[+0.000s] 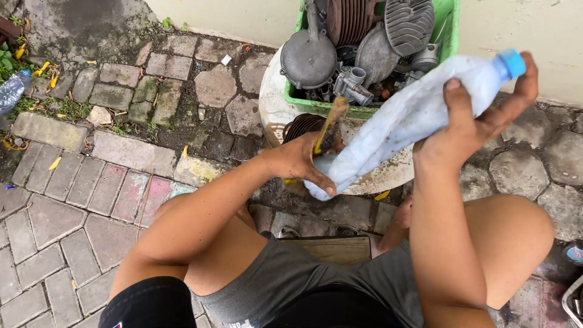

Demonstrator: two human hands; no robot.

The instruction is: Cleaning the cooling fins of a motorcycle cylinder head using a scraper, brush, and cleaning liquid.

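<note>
My right hand [477, 118] grips the neck end of a crumpled, cloudy plastic bottle [401, 118] with a blue cap [510, 62], held tilted across my lap. My left hand [302, 161] clasps the bottle's lower end, thumb pressed on it, and also holds a thin yellow-handled tool [328, 124] that points up toward a green crate [446, 36]. The tool's tip is blurred.
The green crate holds grey metal engine parts [358, 45] and stands on a round pale slab [273, 103]. Paving stones [91, 182] cover the ground, with a cream wall [546, 42] behind. An empty clear bottle [12, 91] lies at the far left. My bent knees flank a wooden stool [331, 246].
</note>
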